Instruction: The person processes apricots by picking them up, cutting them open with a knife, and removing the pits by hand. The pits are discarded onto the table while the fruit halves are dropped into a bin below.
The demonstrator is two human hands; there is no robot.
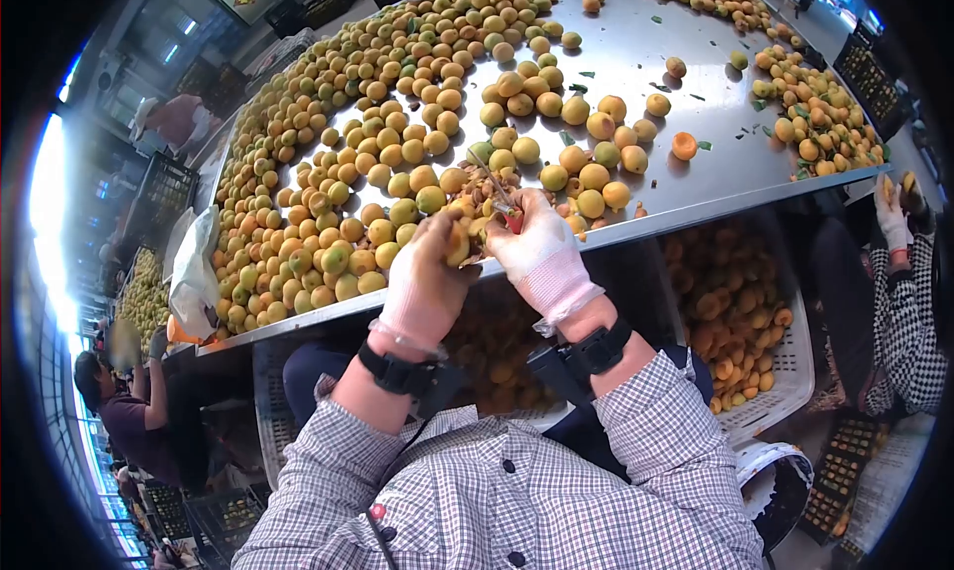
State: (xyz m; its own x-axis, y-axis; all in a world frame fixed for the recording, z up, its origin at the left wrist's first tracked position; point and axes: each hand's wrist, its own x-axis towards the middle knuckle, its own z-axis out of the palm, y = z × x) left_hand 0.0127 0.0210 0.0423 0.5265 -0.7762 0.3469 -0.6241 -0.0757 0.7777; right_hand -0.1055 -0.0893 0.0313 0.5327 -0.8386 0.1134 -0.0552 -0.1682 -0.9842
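Note:
Both hands wear light gloves and meet at the near edge of a metal table (696, 187). My left hand (429, 277) is closed around a yellow-orange apricot (457, 244), partly covered by the fingers. Just to its right, my right hand (540, 257) grips a small knife (489, 172); a bit of red shows at its handle and the thin blade points up and away. Beyond the fingertips lies a small heap of brownish pits and scraps (487, 194). Whole apricots (338, 262) surround the hands on the table.
Below the table edge, a white crate (795, 371) holds cut apricot halves (730, 312); another crate sits under my arms. A white bag (194, 277) hangs at the left corner. Co-workers sit at left (129, 401) and right (909, 292). A white bucket (775, 461) stands beside my right elbow.

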